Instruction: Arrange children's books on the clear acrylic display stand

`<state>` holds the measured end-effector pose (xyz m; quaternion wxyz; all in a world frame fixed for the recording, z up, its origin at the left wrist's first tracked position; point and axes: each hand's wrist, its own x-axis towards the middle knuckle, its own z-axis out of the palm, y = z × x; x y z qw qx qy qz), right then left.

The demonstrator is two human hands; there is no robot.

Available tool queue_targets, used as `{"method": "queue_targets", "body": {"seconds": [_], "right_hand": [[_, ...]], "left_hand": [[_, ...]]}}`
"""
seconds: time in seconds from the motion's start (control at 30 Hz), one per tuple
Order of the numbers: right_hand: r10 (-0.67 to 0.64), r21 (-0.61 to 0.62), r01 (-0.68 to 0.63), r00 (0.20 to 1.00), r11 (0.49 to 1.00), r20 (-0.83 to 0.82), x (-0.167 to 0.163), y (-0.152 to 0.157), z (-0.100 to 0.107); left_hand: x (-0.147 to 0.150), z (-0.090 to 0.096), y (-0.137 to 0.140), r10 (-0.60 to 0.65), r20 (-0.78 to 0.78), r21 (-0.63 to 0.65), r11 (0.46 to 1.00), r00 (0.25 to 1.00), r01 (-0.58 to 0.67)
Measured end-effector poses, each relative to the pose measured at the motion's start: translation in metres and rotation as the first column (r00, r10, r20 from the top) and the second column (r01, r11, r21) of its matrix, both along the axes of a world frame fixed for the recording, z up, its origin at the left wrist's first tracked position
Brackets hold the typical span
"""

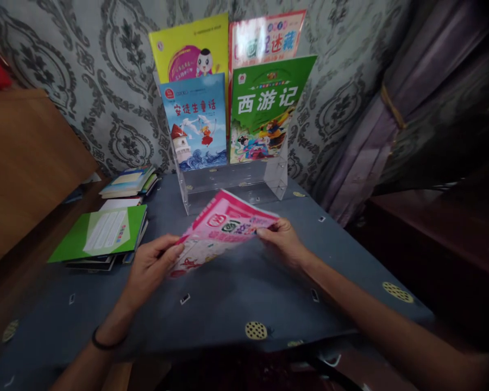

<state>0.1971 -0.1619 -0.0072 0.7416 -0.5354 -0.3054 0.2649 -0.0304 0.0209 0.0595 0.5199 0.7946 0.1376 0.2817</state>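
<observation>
A thin pink picture book (224, 228) is held tilted above the table between both hands. My left hand (155, 263) pinches its lower left edge with thumb and fingers. At its right corner, my right hand (283, 241) grips it the same way. Just beyond the book stands a clear acrylic rack (232, 179). Its upright books are a blue one (198, 122) and a green one (264, 111) in front, with a yellow one (189, 43) and a pink-red one (269, 35) behind them.
Left on the patterned blue tablecloth (228, 304) lie a stack topped by a green book (100, 233) and a smaller book stack (128, 182) behind it. A wooden panel (28, 168) rises at the left. A tied purple curtain (370, 136) hangs at the right.
</observation>
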Motion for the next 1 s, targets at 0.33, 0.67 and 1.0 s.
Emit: {"method": "queue_targets", "body": {"seconds": [0.33,0.67,1.0], "right_hand": [[0.255,-0.188,-0.249,0.967,0.95,0.005,-0.02,0.017,-0.001],[0.333,-0.6,0.505,0.523,0.621,0.785,-0.004,0.002,-0.009],[0.407,-0.444,0.128,0.238,0.887,0.882,-0.056,0.11,-0.03]], "left_hand": [[0.018,-0.061,-0.004,0.048,-0.029,-0.516,0.855,0.998,-0.056],[0.028,-0.086,0.035,0.145,-0.219,0.586,0.81,0.965,0.011],[0.042,-0.119,0.051,0.093,-0.26,0.647,0.756,0.961,0.102]]}}
